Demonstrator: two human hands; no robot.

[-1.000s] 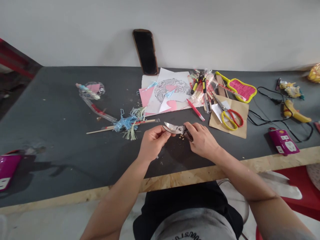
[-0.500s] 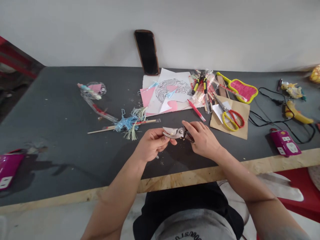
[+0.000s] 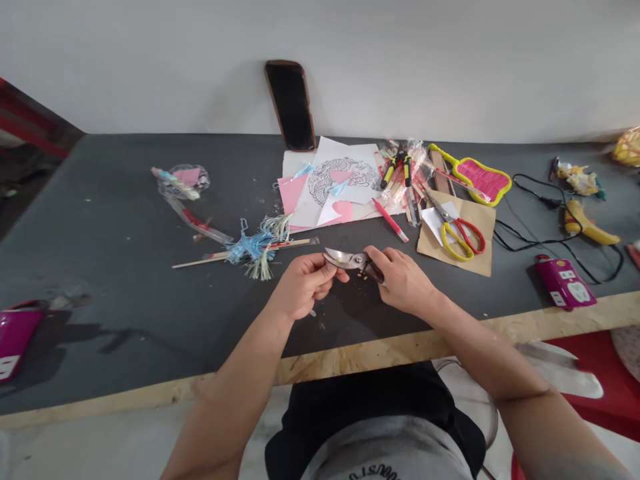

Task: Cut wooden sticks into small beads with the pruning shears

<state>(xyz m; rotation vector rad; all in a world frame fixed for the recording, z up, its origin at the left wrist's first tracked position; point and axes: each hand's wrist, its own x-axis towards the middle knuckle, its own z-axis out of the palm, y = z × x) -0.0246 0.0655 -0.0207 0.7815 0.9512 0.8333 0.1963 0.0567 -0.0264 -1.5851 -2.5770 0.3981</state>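
Observation:
My right hand (image 3: pixel 404 279) is wrapped round the dark handles of metal pruning shears (image 3: pixel 350 260), whose blades point left. At the blade tips, my left hand (image 3: pixel 306 283) is closed in a pinch; what it holds is too small and hidden to name. Small light chips lie on the dark table (image 3: pixel 220 320) beneath the shears. Just left of my left hand, blue and pale green tassels (image 3: pixel 255 247) rest across a thin wooden stick (image 3: pixel 200 263).
A phone (image 3: pixel 293 105) leans on the wall behind printed paper (image 3: pixel 345 180). Right of it are wrapped sticks, pliers (image 3: pixel 398 167), a red pen (image 3: pixel 391 220), scissors (image 3: pixel 456 230), a yellow-framed pink piece (image 3: pixel 483 180), a glue gun (image 3: pixel 590 225) and a purple socket box (image 3: pixel 566 283).
The shears' blades have closed together at my left fingertips. More small chips show below them. The whole view has shifted slightly.

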